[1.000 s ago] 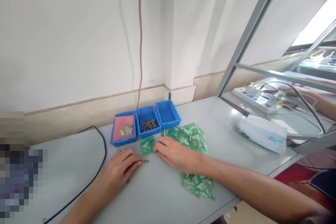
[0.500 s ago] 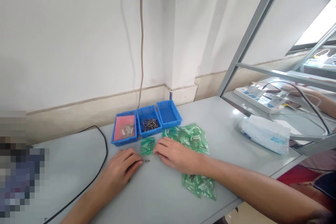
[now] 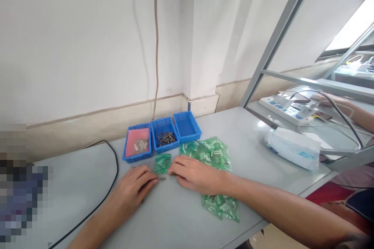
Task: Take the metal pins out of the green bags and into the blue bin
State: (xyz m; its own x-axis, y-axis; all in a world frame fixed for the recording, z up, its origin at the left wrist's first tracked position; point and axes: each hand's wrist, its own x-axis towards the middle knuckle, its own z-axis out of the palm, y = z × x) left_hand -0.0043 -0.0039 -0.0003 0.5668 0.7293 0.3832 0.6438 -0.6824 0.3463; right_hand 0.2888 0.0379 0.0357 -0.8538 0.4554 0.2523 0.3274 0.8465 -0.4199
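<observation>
My left hand rests on the grey table, its fingers pressed together by a small screw lying at the fingertips; what is under the fingers is hidden. A small green bag lies flat between my hands. My right hand is beside the bag's right edge, fingers closed on something too small to make out. Behind stand three blue bins: the left bin with a pink sheet and pale pieces, the middle bin with screws, the right bin with nothing visible inside.
Green bags of pale parts lie behind my right forearm, more bags in front of it. A black cable curves at the left. A white packet lies right, near a metal frame and another person's arm.
My right hand's fingertips have shifted slightly, and something small now shows beneath them. The view has moved a little; my left hand looks the same.
</observation>
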